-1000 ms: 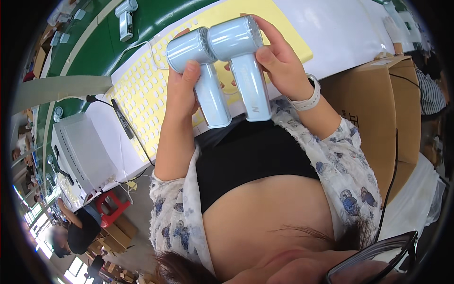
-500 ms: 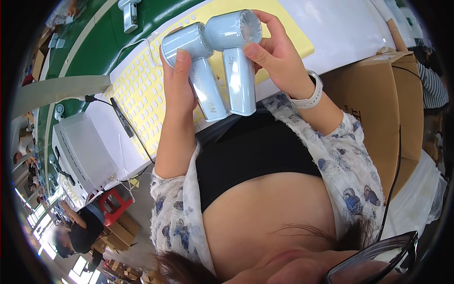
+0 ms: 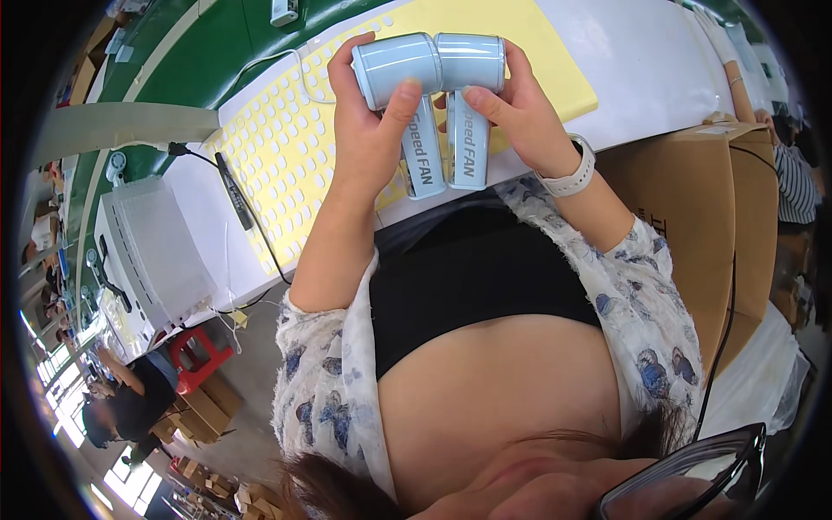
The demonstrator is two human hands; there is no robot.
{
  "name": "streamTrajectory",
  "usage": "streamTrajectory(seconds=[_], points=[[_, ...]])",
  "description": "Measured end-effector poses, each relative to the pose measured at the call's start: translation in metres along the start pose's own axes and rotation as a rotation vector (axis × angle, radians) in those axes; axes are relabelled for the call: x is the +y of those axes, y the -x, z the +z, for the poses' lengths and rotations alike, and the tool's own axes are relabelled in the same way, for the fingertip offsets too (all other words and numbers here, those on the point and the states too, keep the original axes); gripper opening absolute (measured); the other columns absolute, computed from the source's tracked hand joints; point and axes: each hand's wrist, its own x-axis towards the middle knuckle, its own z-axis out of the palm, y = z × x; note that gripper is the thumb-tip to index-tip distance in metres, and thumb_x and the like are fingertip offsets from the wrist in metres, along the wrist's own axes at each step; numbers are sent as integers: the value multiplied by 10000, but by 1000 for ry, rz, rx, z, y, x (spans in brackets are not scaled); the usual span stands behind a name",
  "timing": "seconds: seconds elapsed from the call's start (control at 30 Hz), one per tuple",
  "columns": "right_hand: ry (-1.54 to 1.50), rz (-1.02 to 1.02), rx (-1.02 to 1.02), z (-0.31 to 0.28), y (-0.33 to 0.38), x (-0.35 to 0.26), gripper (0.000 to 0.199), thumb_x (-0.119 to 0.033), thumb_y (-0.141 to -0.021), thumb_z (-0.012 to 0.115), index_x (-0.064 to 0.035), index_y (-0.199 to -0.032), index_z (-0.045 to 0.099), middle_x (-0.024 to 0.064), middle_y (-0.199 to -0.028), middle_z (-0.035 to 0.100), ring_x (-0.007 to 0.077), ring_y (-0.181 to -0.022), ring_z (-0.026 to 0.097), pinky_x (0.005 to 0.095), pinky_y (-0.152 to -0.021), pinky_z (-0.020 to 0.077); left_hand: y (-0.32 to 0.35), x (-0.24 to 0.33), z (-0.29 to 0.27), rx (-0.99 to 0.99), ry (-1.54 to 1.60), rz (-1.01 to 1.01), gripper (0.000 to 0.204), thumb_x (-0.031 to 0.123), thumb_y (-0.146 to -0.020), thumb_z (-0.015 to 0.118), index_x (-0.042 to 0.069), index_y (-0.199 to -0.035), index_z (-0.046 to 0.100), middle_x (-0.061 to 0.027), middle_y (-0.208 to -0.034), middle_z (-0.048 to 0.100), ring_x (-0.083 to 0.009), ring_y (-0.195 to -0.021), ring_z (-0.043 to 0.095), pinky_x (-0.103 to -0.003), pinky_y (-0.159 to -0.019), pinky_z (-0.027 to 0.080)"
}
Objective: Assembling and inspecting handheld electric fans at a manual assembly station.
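Two light blue handheld fans with thick round heads and slim handles are held up side by side over the table. My left hand [image 3: 368,139] is closed around the head of the left fan [image 3: 396,66], thumb across its lower side. Around the head of the right fan [image 3: 472,61] my right hand [image 3: 524,113] is closed, with its thumb near the top of the handle. The two heads meet in the middle, and both handles point down toward me with their lettering showing. A pale watch strap sits on my right wrist.
Below the fans lies a yellow sheet [image 3: 286,165] of white oval stickers on the white table [image 3: 637,69]. A black pen [image 3: 232,191] and cable are left of it. A green conveyor [image 3: 199,74] runs beyond. At right stands a cardboard box [image 3: 685,191]; at lower left, a co-worker [image 3: 139,399].
Both fans have turned in my hands, so the heads now line up and their lettered handle sides face me. The open-looking front of the right fan has swung out of sight.
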Motion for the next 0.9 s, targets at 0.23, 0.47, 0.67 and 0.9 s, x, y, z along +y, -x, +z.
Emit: streamTrajectory(seconds=[0.23, 0.47, 0.67, 0.9], points=[[378, -349, 18, -12, 5, -38, 725, -176, -865, 672, -73, -1408, 203, 141, -1102, 582, 221, -970, 624, 314, -822, 528, -1, 37, -12, -59, -508, 325, 894, 368, -720, 800, 76, -1365, 253, -188, -1172, 505, -267, -997, 577, -370, -832, 504], [724, -767, 104, -34, 16, -60, 577, -232, -900, 602, -51, -1357, 299, 169, -977, 612, 267, -752, 634, 332, -697, 551, 28, 62, -32, 38, -318, 640, 946, 208, -645, 852, 123, -1393, 278, -207, -1232, 470, -328, -1018, 574, -449, -765, 550], [910, -1052, 246, -53, 13, -58, 450, -272, -947, 509, -32, -1310, 392, 192, -891, 630, 320, -568, 637, 368, -578, 572, 11, 51, -49, 173, -776, 767, 995, 68, -637, 836, 127, -1415, 219, -245, -1232, 446, -423, -910, 639, -453, -657, 611], [-398, -429, -628, -54, 20, -49, 738, -202, -879, 637, -59, -1441, 181, 160, -1190, 543, 245, -981, 618, 253, -816, 498, 10, 44, -41, -4, 20, 264, 878, 142, -613, 836, 113, -1314, 308, -112, -1186, 438, -241, -1056, 525, -335, -822, 481]])
